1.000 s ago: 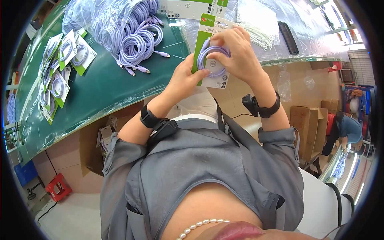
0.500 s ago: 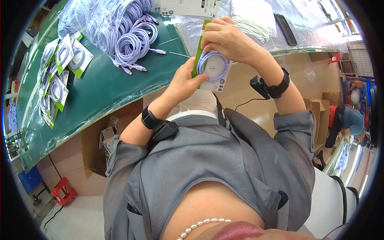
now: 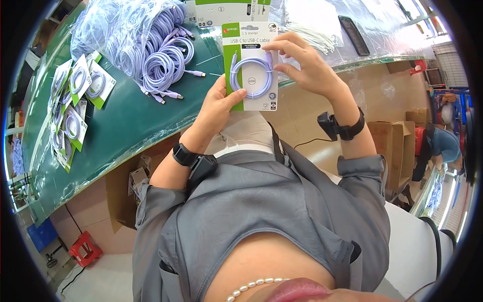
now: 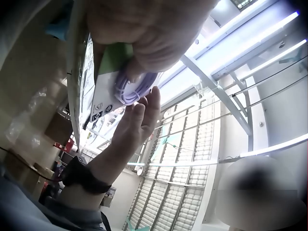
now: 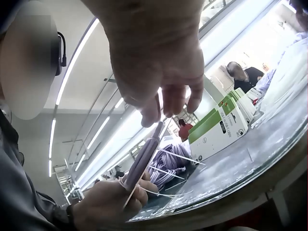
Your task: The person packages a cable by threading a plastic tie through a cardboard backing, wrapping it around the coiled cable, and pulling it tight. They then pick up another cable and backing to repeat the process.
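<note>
My left hand (image 3: 217, 103) grips the lower left of a retail card (image 3: 251, 38) printed "USB-C to USB-C cable", its thumb on the front. A coiled lilac USB-C cable (image 3: 267, 83) lies on the card, bound by thin ties, both plugs pointing up. My right hand (image 3: 309, 65) is at the card's right side, fingers loosely extended, index fingertip over the print near the right plug. In the right wrist view its fingertips are right at the upper end of the cable (image 5: 144, 161). Thin white strips (image 5: 168, 193) show behind the card there.
Lilac cables (image 3: 163, 68) are heaped on the green table (image 3: 136, 113), partly under clear plastic. Carded cables (image 3: 78, 83) lie piled at the left. At the back are more cards (image 3: 211, 12), white ties (image 3: 317, 38) and a dark phone (image 3: 353, 35). Cardboard boxes (image 3: 385, 146) stand right.
The card has turned to face the head camera and shifted left with my left hand. My right hand has come off the upper part, moving to the right edge with fingers more spread.
</note>
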Demonstrator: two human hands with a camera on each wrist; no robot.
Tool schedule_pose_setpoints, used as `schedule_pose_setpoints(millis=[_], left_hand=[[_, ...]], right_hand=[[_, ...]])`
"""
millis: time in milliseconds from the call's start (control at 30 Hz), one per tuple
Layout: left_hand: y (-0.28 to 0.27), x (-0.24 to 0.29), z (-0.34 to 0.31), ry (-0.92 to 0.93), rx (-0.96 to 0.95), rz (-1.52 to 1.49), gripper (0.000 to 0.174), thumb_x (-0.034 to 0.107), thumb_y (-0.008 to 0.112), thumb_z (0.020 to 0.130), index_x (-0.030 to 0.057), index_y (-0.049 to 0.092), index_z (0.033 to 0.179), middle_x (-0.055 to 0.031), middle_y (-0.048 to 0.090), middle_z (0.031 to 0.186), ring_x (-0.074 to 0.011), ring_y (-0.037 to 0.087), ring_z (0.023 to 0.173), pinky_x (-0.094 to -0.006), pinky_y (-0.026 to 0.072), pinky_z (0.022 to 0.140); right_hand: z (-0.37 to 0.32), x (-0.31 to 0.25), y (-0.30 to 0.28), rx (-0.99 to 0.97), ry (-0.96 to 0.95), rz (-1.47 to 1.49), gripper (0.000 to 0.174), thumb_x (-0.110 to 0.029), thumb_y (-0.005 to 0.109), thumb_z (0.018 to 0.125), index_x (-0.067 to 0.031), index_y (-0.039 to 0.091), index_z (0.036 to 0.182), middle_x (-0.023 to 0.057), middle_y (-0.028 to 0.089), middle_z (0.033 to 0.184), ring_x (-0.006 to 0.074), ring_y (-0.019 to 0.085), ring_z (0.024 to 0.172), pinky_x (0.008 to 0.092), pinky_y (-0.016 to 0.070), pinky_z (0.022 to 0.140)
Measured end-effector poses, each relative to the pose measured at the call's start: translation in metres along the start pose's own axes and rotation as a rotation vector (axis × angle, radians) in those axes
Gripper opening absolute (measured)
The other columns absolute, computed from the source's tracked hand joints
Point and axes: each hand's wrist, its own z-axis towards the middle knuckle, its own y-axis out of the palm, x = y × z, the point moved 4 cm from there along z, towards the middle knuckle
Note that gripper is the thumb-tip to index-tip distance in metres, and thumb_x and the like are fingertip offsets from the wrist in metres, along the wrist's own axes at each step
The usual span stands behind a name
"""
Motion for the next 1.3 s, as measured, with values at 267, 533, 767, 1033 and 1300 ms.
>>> schedule_pose_setpoints(millis=[267,533,767,1033,1300], left_hand=[[-0.001,-0.003,-0.002,0.045,-0.014,-0.032,0.042,0.003,0.058,0.088,-0.0006,0.044,0.128,-0.0072,0.057,0.117,-0.0128,0.055,0.105,-0.0292,0.045,0.092],[-0.006,0.006,0.001,0.033,0.016,-0.06,0.041,0.003,0.057,0.088,0.0008,0.045,0.128,-0.0073,0.057,0.116,-0.0137,0.055,0.106,-0.0298,0.045,0.093],[0.001,0.013,-0.003,0.061,0.001,-0.306,0.042,0.004,0.058,0.089,0.0041,0.044,0.129,-0.0062,0.057,0.119,-0.0147,0.055,0.108,-0.0319,0.0448,0.094],[-0.002,0.021,-0.008,0.067,0.006,-0.382,0.043,0.006,0.059,0.09,0.0047,0.043,0.129,-0.0058,0.055,0.12,-0.016,0.055,0.109,-0.0339,0.0461,0.093],[-0.004,0.026,-0.025,0.008,-0.009,-0.443,0.041,0.004,0.059,0.089,0.0045,0.045,0.127,-0.0053,0.056,0.119,-0.0147,0.055,0.107,-0.032,0.0475,0.091]], right_hand=[[-0.001,-0.004,0.008,-0.048,-0.042,-0.11,0.048,0.0,0.07,0.069,-0.0045,0.056,0.115,0.0096,0.053,0.107,0.0228,0.054,0.093,0.0315,0.0469,0.082],[-0.004,0.006,0.01,0.086,0.066,0.051,0.045,0.003,0.067,0.072,-0.002,0.054,0.115,0.0106,0.053,0.105,0.0203,0.055,0.099,0.0312,0.0464,0.082],[-0.028,0.011,0.075,0.165,0.117,0.42,0.04,0.005,0.062,0.076,0.0,0.053,0.115,0.0077,0.063,0.094,0.0151,0.059,0.09,0.0288,0.0482,0.076],[-0.027,0.011,0.085,0.135,0.214,0.397,0.025,0.009,0.06,0.072,-0.0006,0.061,0.095,0.0111,0.065,0.09,0.0226,0.064,0.084,0.0319,0.0494,0.073],[-0.004,-0.004,0.085,0.146,-0.243,0.098,0.02,-0.003,0.067,0.066,-0.0031,0.061,0.085,0.014,0.062,0.082,0.0363,0.059,0.073,0.038,0.0499,0.067]])
